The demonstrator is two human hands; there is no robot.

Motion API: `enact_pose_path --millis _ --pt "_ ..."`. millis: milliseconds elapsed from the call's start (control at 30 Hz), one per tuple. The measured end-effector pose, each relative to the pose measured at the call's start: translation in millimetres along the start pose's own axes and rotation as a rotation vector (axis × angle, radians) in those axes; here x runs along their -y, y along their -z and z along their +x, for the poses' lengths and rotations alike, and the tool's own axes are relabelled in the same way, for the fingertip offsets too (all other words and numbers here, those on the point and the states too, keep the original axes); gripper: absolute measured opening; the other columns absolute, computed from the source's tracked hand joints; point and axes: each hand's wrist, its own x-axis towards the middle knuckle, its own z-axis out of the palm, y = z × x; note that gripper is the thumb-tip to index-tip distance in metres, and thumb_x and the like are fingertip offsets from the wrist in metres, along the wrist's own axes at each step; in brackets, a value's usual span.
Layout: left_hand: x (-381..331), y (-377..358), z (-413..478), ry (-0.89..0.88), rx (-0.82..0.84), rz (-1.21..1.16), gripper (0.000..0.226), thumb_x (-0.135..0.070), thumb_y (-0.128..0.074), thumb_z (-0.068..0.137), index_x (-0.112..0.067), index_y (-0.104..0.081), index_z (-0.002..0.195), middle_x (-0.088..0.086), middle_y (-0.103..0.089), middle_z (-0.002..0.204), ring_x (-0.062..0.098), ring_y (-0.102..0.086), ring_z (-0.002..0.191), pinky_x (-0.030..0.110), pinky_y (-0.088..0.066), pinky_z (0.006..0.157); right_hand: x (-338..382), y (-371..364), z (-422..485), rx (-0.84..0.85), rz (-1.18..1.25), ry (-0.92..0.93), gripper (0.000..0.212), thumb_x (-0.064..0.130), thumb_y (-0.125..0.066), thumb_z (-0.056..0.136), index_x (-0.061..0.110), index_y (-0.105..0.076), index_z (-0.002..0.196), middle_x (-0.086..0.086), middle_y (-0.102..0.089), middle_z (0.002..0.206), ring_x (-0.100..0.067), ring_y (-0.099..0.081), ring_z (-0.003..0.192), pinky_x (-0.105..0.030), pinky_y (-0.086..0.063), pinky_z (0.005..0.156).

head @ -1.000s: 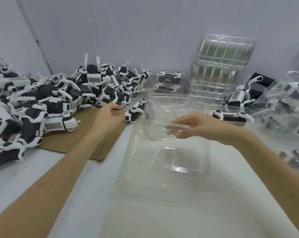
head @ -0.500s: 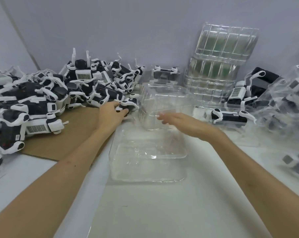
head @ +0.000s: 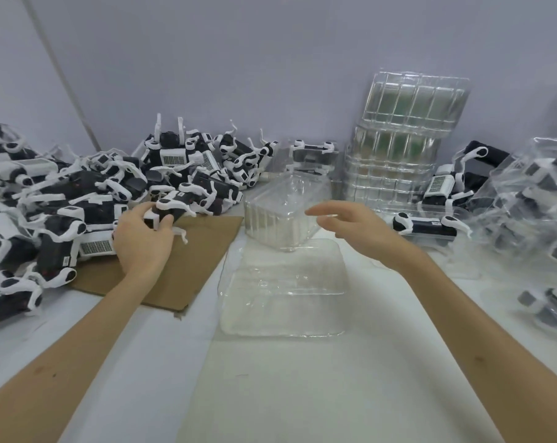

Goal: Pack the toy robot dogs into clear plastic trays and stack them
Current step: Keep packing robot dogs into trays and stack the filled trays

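Note:
My left hand grips a black-and-white toy robot dog at the near edge of a big pile of such dogs on the left. An open clear plastic tray lies flat in the middle of the table, its raised half standing at the far end. My right hand hovers by that raised half with relaxed, spread fingers and holds nothing.
A brown cardboard sheet lies under the pile's edge. A tall stack of empty clear trays stands at the back. One dog in a tray lies right of my hand; packed trays fill the far right.
My left hand has pulled a dog out of the pile toward the cardboard and closed round it. My right hand has let go of the tray and lifted slightly.

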Motion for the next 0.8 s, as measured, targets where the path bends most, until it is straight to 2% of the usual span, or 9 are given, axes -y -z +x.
enact_pose_path --millis 100,233,300,367,467,567,667,733,800 --pt "-4 14 -3 -0.07 -0.076 -0.035 0.042 -0.021 -0.067 0.093 -0.011 -0.059 0.133 0.015 -0.059 0.128 0.033 -0.055 0.116 0.042 -0.042 0.1 21 -13 11 0.087 0.044 -0.016 0.025 0.02 -0.048 0.104 0.024 -0.071 0.112 0.008 -0.075 0.106 -0.009 -0.071 0.095 -0.031 -0.051 0.089" --pt "-17 21 -14 -0.158 -0.156 -0.169 0.041 -0.018 -0.067 0.093 -0.008 -0.059 0.132 0.012 -0.059 0.125 0.028 -0.056 0.112 0.035 -0.043 0.099 47 -39 48 0.284 0.059 -0.08 0.03 0.023 -0.043 0.106 0.014 -0.066 0.122 -0.004 -0.072 0.118 -0.019 -0.069 0.106 -0.036 -0.052 0.096" --pt "-22 23 -19 -0.174 -0.178 -0.246 0.042 -0.018 -0.067 0.093 -0.008 -0.059 0.133 0.0 -0.06 0.118 0.002 -0.056 0.105 0.014 -0.038 0.095 56 -52 70 0.457 0.12 -0.182 0.032 0.026 -0.042 0.106 0.013 -0.058 0.131 -0.01 -0.063 0.132 -0.024 -0.063 0.12 -0.037 -0.05 0.102" --pt "-27 24 -24 -0.194 -0.174 -0.303 0.042 -0.018 -0.066 0.094 -0.009 -0.058 0.134 -0.019 -0.054 0.11 -0.018 -0.048 0.096 -0.003 -0.029 0.086 60 -65 89 0.56 0.075 -0.274 0.042 0.027 -0.042 0.107 0.013 -0.043 0.146 -0.013 -0.043 0.151 -0.029 -0.044 0.139 -0.044 -0.041 0.112" --pt "-27 29 -29 -0.259 -0.12 -0.347 0.041 -0.018 -0.065 0.095 -0.01 -0.058 0.134 -0.012 -0.057 0.12 -0.004 -0.051 0.106 0.004 -0.035 0.093 59 -78 110 0.459 0.029 -0.29 0.055 0.028 -0.042 0.106 0.013 -0.023 0.156 -0.011 -0.019 0.164 -0.027 -0.02 0.151 -0.048 -0.025 0.119" --pt "-22 37 -32 -0.295 -0.027 -0.376 0.039 -0.017 -0.065 0.095 -0.015 -0.059 0.133 -0.004 -0.062 0.123 0.016 -0.058 0.107 0.01 -0.042 0.089 63 -71 113 0.323 0.284 -0.23 0.044 0.034 -0.041 0.107 0.015 -0.041 0.146 -0.01 -0.035 0.157 -0.028 -0.037 0.142 -0.047 -0.034 0.115" --pt "-19 45 -36 -0.348 0.105 -0.409 0.035 -0.011 -0.065 0.095 -0.013 -0.061 0.13 0.004 -0.066 0.116 0.015 -0.062 0.094 0.008 -0.045 0.08 72 -42 93 0.306 0.619 -0.149 0.048 0.05 -0.032 0.105 0.018 -0.057 0.13 -0.008 -0.063 0.13 -0.027 -0.063 0.116 -0.047 -0.051 0.096" --pt "-21 47 -39 -0.37 0.227 -0.483 0.034 -0.006 -0.064 0.094 -0.01 -0.061 0.128 0.001 -0.067 0.113 0.01 -0.065 0.097 0.016 -0.051 0.082 78 -19 69 0.323 0.632 -0.029 0.052 0.053 -0.033 0.102 0.021 -0.054 0.138 -0.001 -0.065 0.128 -0.019 -0.065 0.111 -0.04 -0.052 0.091" --pt "-25 46 -42 -0.363 0.367 -0.568 0.035 -0.004 -0.063 0.094 -0.005 -0.061 0.129 -0.006 -0.069 0.109 0.012 -0.068 0.097 0.017 -0.054 0.078 79 -4 45 0.347 0.512 0.082 0.051 0.047 -0.043 0.098 0.026 -0.048 0.145 0.005 -0.058 0.141 -0.014 -0.06 0.122 -0.037 -0.05 0.098"
